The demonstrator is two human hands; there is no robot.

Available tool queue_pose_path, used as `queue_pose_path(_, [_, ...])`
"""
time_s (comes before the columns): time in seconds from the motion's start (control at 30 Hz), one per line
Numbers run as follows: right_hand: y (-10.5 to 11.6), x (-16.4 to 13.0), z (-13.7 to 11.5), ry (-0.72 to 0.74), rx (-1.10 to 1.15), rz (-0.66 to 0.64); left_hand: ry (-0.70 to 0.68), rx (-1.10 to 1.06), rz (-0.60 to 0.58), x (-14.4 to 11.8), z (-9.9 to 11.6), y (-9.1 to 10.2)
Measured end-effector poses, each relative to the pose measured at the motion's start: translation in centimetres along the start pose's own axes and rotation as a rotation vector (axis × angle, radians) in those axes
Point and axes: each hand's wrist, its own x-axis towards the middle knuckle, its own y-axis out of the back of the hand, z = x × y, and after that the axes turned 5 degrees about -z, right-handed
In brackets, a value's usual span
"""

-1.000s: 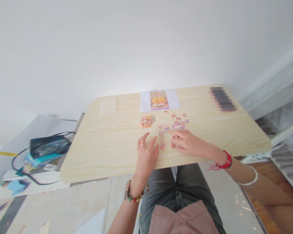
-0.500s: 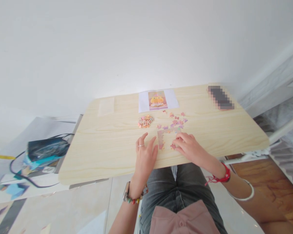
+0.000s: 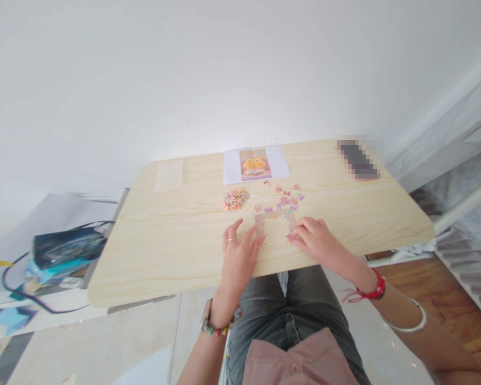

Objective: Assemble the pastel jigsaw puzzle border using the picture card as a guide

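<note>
On the table, a partly joined jigsaw border [image 3: 260, 224] forms three sides of a rectangle, its near side open. My right hand [image 3: 320, 243] has its fingers pinched on a small pinkish puzzle piece [image 3: 291, 238] at the lower end of the right side. My left hand [image 3: 238, 256] rests at the left side, fingers apart, with the thumb and index tips touching or very close to the border. Just beyond the border lie several loose pink and purple pieces [image 3: 293, 201]. A heap of mixed pieces [image 3: 235, 199] is further left.
A printed sheet [image 3: 232, 168] with a yellow figure lies behind the pieces. At the right back is a pixelated dark rectangular object [image 3: 358, 159]. A clear flat packet [image 3: 169, 175] lies at the left back. Beside the table's left edge sits a dark bag [image 3: 68, 248].
My right hand has shifted slightly right, bringing the piece from inside the open area to the right side of the border. My left hand stays nearly still. The view has turned slightly.
</note>
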Motion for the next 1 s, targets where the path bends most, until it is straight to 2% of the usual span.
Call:
queue_pose_path(0.2, [0.1,-0.8,1.9,0.02,-0.054,0.016,-0.005,-0.011,0.004,0.1,0.2,-0.2])
queue_pose_path(0.57, [0.3,0.1,2.0,0.05,-0.105,-0.037,-0.007,0.003,0.005,0.1,0.0,-0.1])
queue_pose_path(1.0, [1.0,0.3,2.3,0.059,-0.081,-0.018,-0.004,-0.007,-0.01,-0.1,-0.1,-0.3])
